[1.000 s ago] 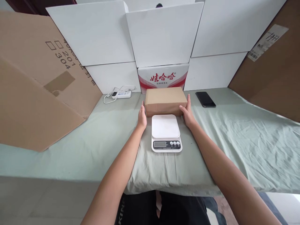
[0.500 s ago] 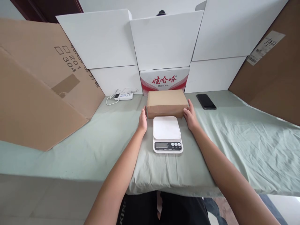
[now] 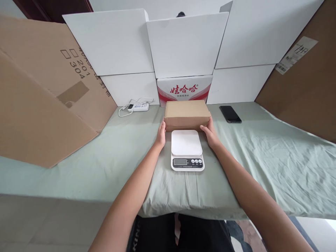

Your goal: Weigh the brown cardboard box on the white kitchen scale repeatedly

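Observation:
A closed brown cardboard box [image 3: 187,111] rests on the green cloth, just behind a white kitchen scale [image 3: 187,143]. My left hand [image 3: 161,134] presses against the box's left end, its far fingers partly hidden. At the opposite end, my right hand [image 3: 210,133] grips the lower right corner, with the thumb on the front face and the other fingers tucked behind the side. The scale has a bare platform, a grey display that looks blank, and three round buttons.
A black phone [image 3: 230,114] lies right of the box. On the left is a white power strip [image 3: 138,107] with its cable. White boxes [image 3: 187,49] form a wall behind, and large cardboard sheets [image 3: 49,98] flank the green-covered table [image 3: 118,154].
My right hand has closed in on the box's right corner, its thumb now on the front face. My left hand has come tighter against the left end. The scale stays put.

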`<act>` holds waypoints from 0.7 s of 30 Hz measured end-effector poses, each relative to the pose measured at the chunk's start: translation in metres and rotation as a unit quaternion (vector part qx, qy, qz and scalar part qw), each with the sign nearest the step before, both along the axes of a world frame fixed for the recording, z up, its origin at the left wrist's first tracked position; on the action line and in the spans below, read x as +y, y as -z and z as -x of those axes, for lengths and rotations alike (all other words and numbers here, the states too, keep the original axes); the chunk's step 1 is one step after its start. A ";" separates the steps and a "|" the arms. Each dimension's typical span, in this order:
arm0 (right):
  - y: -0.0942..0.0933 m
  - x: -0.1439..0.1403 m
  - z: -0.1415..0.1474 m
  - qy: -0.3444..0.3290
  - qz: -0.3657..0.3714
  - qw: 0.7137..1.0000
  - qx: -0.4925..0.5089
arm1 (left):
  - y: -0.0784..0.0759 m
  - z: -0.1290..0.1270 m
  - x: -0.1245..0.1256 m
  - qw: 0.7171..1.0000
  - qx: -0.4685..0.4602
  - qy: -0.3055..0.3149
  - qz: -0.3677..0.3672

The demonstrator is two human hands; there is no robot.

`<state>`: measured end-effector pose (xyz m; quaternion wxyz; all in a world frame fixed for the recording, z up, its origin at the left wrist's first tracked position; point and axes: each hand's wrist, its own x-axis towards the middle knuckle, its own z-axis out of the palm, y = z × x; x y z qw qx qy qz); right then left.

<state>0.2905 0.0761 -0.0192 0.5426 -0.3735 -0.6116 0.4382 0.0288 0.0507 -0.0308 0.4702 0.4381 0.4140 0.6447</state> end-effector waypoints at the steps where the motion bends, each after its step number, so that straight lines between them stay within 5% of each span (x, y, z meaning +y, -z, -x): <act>1: 0.000 0.000 0.000 -0.004 -0.001 1.000 0.000 | -0.001 0.000 0.000 1.000 -0.002 0.000 -0.004; 12: -0.017 -0.012 0.005 0.006 -0.055 0.998 -0.003 | -0.020 0.004 -0.016 0.992 0.076 -0.007 -0.096; 17: -0.035 -0.043 -0.008 0.039 -0.103 0.993 -0.047 | -0.041 0.000 -0.064 0.986 0.105 0.001 -0.128; 21: -0.025 -0.085 -0.024 0.033 -0.097 0.991 -0.084 | -0.038 -0.003 -0.110 0.989 0.107 0.025 -0.103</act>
